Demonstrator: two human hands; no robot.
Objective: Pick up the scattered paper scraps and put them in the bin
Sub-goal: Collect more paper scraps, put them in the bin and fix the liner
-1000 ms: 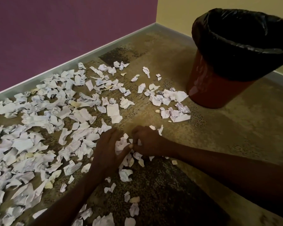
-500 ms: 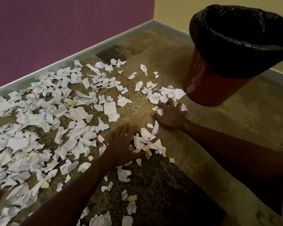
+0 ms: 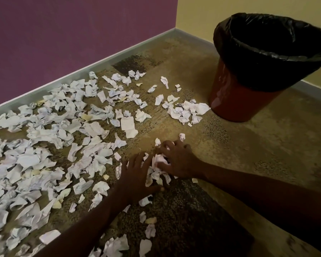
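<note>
White paper scraps [image 3: 50, 145] strewn thickly over the carpeted floor [image 3: 267, 154], from the grey skirting down to the near edge of view. Barely begun, by the look of it. Small heap of scraps [image 3: 160, 164] gathered between both hands, well short of the bin [image 3: 235, 101]. Left hand [image 3: 137, 175] flat on the heap's near side, fingers [image 3: 139, 160] spread and straight, pressing. Right hand [image 3: 178, 160] curled over the far side, fingers bent down onto crumpled paper; whether truly gripped or only raked together, hard to say from above. Second loose cluster [image 3: 185, 112] lying just beside the bin's red base. Black liner folded over the rim, interior dark, so contents not readable. Left to do: lift this heap, carry across, drop in, then clear the cluster by the bin and the large spread to the left.
</note>
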